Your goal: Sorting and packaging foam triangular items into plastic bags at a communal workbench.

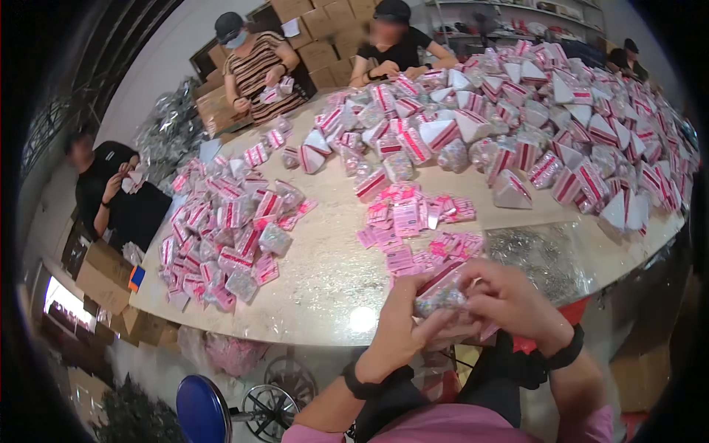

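Near the table's front edge I hold a small wedge-shaped packet (442, 289) with a shimmering clear side and a pink-and-white striped edge. My left hand (399, 314) is wrapped round it from the left, thumb along its near side. On the other side my right hand (521, 303) has its fingers bent and pressed against the packet; its fingertips are partly hidden. Just beyond my hands lies a spread of small pink cards (406, 218). To their right, a shallow tray (493, 240) holds a mass of fine, shiny metal pieces, too small to name.
Finished-looking striped packets form a big heap (458, 129) along the far right and a smaller pile (221, 229) at left on the pale table (317, 295). Several co-workers (262, 74) handle packets round it. Cardboard boxes (103, 277) and a blue stool (203, 408) stand nearby.
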The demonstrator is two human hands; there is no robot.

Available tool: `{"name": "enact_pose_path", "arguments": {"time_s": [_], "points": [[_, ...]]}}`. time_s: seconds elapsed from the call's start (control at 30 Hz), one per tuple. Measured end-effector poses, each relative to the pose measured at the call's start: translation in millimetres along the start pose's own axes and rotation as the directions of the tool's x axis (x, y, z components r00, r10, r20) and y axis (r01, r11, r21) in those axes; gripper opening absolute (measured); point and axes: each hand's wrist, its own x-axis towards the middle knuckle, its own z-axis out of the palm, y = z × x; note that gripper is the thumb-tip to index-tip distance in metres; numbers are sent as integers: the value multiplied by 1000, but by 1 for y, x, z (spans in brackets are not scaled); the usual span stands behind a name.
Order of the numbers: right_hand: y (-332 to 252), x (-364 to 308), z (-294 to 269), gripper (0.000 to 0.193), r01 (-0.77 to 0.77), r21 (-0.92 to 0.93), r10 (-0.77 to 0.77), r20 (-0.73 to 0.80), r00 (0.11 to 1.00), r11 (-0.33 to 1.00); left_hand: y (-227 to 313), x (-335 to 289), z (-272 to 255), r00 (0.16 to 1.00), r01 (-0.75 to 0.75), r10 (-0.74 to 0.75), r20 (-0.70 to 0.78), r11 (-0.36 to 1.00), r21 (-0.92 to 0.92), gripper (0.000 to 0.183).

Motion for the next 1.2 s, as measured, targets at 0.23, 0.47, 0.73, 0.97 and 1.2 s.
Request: {"name": "enact_pose_path", "arguments": {"time_s": [0.23,0.47,0.73,0.97,1.2], "points": [[-13,8,10,21,-124,-13,124,-11,992,992,-5,-2,-8,990,129,-132,-40,989,-68,43],[2,-10,-25,19,-77,75,92,-223,970,994,-52,8,-125,915,231,-328,-234,903,-362,27],[51,-28,-91,12,-177,-448,8,-355,935,876,-83,23,-245,803,284,180,-568,722,631,72],[72,-23,-88,13,-95,-836,-100,-175,979,540,-40,19,-62,973,-209,137,187,865,456,28],[74,-21,-93,7,-91,-702,-89,-217,972,707,-27,30,16,924,-293,138,356,854,430,37]]}}
